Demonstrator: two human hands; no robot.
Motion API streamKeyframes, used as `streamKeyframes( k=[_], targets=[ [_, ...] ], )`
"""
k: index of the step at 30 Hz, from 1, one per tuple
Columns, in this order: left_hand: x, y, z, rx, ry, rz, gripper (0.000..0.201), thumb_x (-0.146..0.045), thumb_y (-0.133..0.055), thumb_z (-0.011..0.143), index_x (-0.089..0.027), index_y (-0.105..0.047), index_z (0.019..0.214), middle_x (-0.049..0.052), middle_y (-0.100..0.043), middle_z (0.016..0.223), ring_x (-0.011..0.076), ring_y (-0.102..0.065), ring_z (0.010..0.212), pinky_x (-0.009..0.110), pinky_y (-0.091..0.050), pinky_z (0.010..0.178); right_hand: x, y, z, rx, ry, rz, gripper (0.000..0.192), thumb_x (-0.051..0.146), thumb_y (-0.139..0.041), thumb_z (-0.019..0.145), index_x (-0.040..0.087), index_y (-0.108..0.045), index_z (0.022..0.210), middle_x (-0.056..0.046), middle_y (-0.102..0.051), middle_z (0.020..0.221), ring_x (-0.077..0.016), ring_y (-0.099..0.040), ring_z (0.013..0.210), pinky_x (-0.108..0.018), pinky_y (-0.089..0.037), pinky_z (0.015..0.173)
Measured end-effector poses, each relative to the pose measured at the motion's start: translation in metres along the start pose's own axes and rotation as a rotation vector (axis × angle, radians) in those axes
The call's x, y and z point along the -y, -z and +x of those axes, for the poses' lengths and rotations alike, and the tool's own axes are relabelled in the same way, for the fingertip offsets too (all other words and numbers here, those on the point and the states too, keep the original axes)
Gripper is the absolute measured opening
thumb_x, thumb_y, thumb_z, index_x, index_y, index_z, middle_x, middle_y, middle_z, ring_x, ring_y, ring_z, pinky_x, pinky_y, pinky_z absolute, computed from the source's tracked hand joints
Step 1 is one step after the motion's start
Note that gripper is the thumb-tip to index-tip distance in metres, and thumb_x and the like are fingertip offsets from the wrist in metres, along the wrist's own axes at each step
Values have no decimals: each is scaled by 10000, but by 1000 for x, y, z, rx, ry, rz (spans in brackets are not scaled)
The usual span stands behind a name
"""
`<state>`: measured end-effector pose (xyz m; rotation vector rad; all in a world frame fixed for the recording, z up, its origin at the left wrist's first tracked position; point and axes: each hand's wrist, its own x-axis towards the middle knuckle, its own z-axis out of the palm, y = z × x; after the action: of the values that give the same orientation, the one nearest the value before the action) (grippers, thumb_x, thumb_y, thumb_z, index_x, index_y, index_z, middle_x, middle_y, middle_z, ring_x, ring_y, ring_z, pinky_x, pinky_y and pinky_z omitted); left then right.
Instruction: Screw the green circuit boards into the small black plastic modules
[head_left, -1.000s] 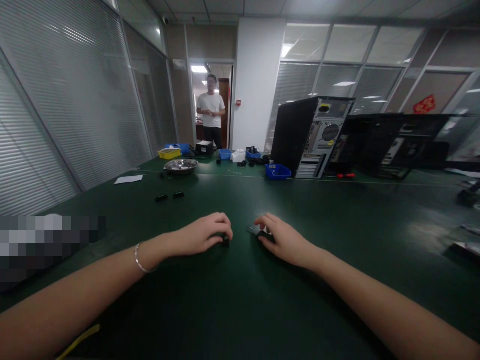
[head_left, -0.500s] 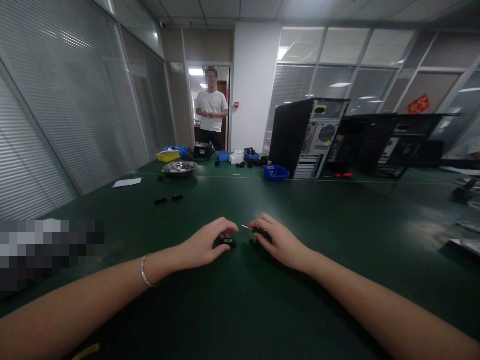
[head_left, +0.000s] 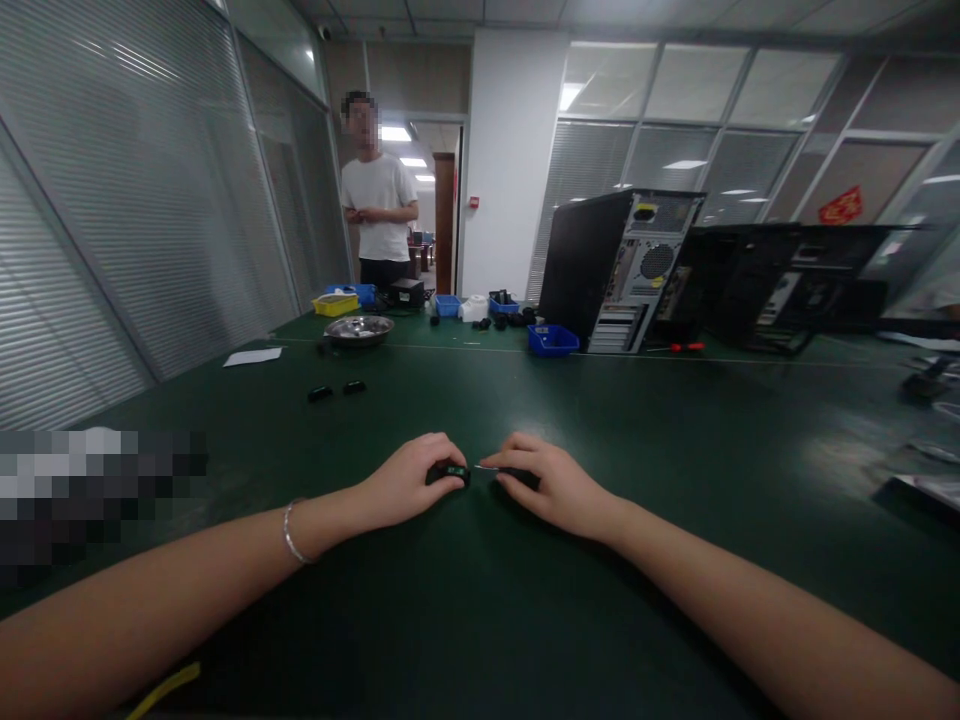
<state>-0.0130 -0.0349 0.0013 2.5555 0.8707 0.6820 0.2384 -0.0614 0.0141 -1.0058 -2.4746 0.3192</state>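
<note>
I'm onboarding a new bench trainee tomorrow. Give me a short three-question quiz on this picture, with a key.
1. True or false: the left hand rests on the green table and grips a small black part.
2. What does the right hand hold? A) a red cup B) a thin tool with a metal tip aimed at the part C) a sheet of paper
3. Fill in: behind the blue bin stands an upright black computer ____.

Key: 1 true; 2 B; 3 tower
</note>
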Motion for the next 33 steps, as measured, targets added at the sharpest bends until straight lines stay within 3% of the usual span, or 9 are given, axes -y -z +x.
streamKeyframes(
  k=[25, 33],
  targets=[
    [-6, 1, -1, -30, 28, -95, 152, -189, -713, 860, -176, -711, 1011, 36, -665, 934, 181, -621, 838, 270, -478, 743, 2, -9, 4, 8, 39, -36, 310, 161, -574, 934, 238, -671, 1217, -73, -667, 1043, -222, -611, 956, -345, -495, 836],
    [-4, 0, -2, -123, 56, -147, 157, -194, -749, 840, -161, -725, 992, 32, -715, 933, 186, -654, 857, 280, -495, 781, 4, -10, 5, -31, 3, -4, 303, 156, -555, 947, 229, -675, 1215, -71, -692, 998, -223, -608, 926, -340, -485, 806]
  ],
)
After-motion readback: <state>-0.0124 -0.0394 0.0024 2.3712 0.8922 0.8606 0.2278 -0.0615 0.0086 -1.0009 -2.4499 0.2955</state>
